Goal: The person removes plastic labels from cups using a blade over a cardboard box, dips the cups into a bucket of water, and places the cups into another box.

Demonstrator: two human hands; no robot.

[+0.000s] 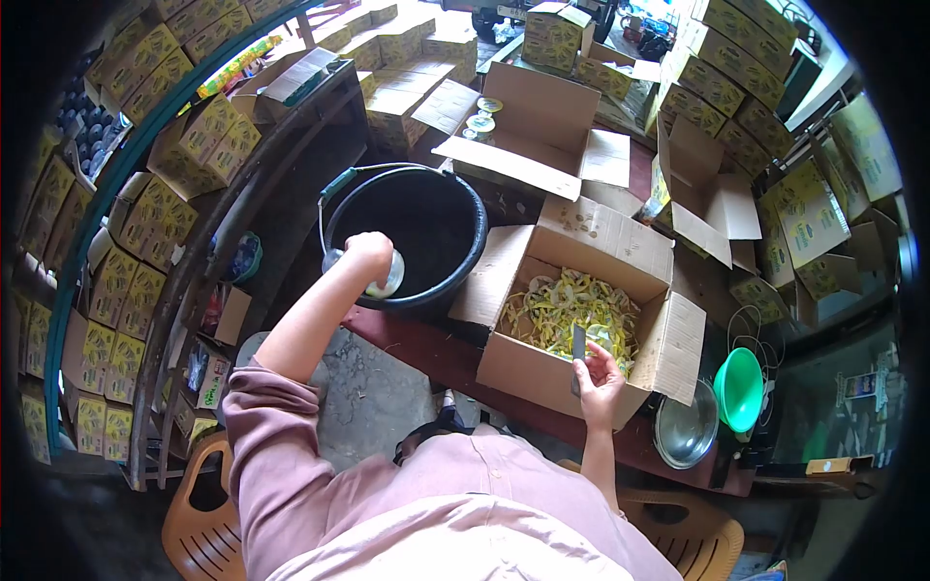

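Observation:
My left hand is closed around a clear jar with something pale in it, at the near left rim of a black bucket. Over the near side of an open cardboard box, my right hand grips a flat grey blade, held upright between thumb and fingers. Yellow and pale strips lie heaped inside that box. The bucket's dark interior shows little detail.
Behind stands another open box with several round-lidded containers at its left. A metal bowl and a green basin are at the right. Stacked cartons line the left; orange chairs flank me.

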